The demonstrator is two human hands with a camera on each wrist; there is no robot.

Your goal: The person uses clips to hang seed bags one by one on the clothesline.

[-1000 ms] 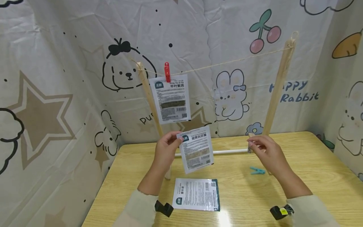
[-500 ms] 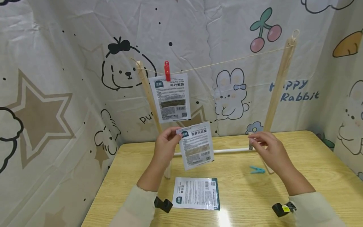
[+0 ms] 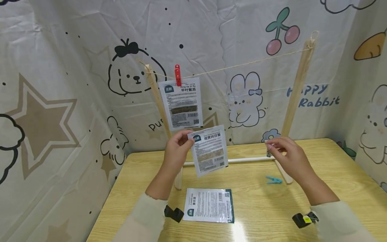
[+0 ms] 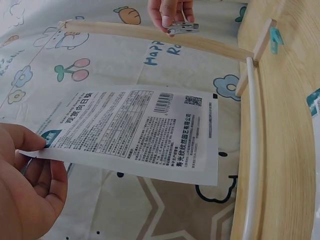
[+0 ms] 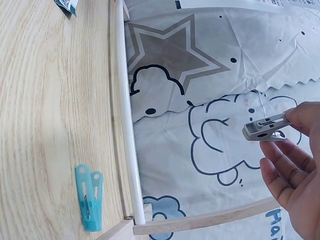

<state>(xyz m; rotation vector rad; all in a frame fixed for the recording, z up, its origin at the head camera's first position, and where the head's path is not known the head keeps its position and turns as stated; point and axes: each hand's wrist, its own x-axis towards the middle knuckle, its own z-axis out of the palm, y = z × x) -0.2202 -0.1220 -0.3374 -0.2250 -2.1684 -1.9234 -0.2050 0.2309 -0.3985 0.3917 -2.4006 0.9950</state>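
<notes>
The left hand [image 3: 176, 153] pinches the upper left corner of a white seed packet [image 3: 209, 153], held upright in the air; its printed back also shows in the left wrist view [image 4: 140, 130]. Between thumb and fingers the right hand [image 3: 290, 156] holds a grey clothespin [image 5: 265, 126] by one end. A red clothespin [image 3: 178, 75] fixes another packet [image 3: 182, 106] to a thin string [image 3: 242, 64]. On the table lies a third packet [image 3: 208, 205], and a blue clothespin [image 3: 273, 180] rests below the right hand.
Two wooden posts, left [image 3: 155, 89] and right [image 3: 299, 84], carry the string. A white rod [image 3: 248, 160] joins them low down. Behind the wooden table [image 3: 136, 208] hangs a printed cloth [image 3: 199, 27].
Both hands have risen a little, the left one with the packet in it. The right hand with the grey clothespin has also shifted slightly right.
</notes>
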